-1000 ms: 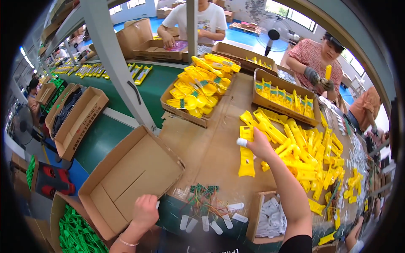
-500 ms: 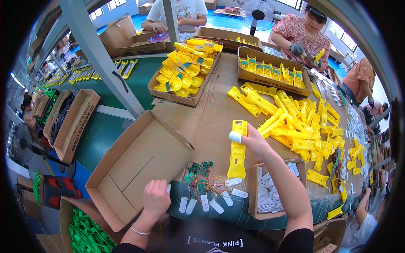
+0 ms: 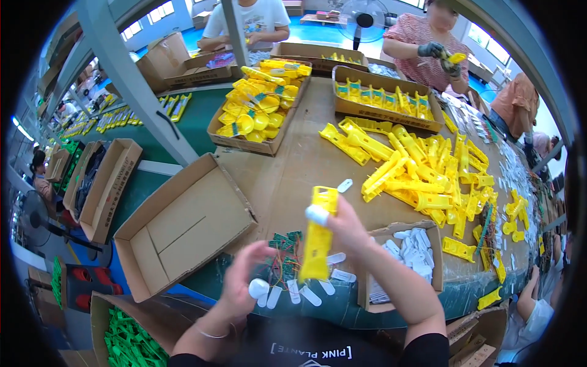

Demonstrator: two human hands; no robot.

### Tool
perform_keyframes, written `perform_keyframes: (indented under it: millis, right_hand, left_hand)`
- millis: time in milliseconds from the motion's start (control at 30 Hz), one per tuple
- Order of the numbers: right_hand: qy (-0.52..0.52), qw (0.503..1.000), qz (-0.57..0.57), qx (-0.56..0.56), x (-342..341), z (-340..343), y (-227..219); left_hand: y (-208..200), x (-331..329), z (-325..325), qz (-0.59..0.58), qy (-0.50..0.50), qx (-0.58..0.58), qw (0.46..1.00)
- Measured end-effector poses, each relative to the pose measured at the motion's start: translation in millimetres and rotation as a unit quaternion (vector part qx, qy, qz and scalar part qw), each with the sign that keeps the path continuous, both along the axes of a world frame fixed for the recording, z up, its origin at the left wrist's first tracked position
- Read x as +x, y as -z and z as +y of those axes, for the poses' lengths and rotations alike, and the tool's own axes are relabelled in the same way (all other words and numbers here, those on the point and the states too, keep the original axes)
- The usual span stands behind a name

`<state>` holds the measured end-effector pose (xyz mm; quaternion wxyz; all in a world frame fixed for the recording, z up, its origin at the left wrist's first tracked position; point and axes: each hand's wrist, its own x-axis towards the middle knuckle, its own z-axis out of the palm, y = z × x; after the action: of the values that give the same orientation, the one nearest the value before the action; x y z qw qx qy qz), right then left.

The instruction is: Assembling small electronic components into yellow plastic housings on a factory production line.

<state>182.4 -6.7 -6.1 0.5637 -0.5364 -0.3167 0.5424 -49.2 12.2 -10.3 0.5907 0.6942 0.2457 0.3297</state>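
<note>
1. R hand (image 3: 350, 227) is closed round a long yellow plastic part (image 3: 318, 235), held up above the worktop (image 3: 306, 159). Grip sits on the part's upper half, fingers wrapped from its right side; one fingertip has a white cap on it, resting on the part near the top.
2. Yellow part stands near upright, long axis running top-to-bottom w/ a slight lean; lower end hangs free just above the row of small white pieces (image 3: 309, 295) at the worktop's near edge.
3. L hand (image 3: 247, 278) is lower and to the left of the yellow part, fingers curled, pinching a small white round piece (image 3: 258, 287) at its fingertips. Blurred, so exact finger hold can't be told.
4. Key relation: white round piece lies down-left of the yellow part's lower end, near but not touching. L hand is the nearer one to that end; R hand is above it.
5. Between the two hands: a bunch of small green circuit boards w/ thin wires (image 3: 284, 251) on the worktop, just behind the L fingers.
6. Nearby: open empty cardboard box (image 3: 183, 232) left of the L hand; small box of white parts (image 3: 406, 254) right of the R forearm; heap of loose yellow parts (image 3: 428, 177) further back on the right.
7. Other people work at the far side of the worktop; their hands are well apart from these two.
</note>
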Motion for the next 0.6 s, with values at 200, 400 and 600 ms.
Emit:
perform_keyframes:
  millis: [200, 400, 600]
  right_hand:
    - [-0.012, 0.968, -0.24, 0.078, -30, -37, -20]
    - [0.09, 0.76, -0.64, -0.07, 81, -107, 7]
    - [0.011, 0.741, -0.632, -0.227, 83, -119, 43]
  left_hand:
    - [32, 48, -17, -0.218, 0.255, -0.504, 0.796]
    - [42, 27, 6, -0.176, 0.193, -0.498, 0.827]
    - [36, 53, 4, 0.028, 0.121, -0.309, 0.943]
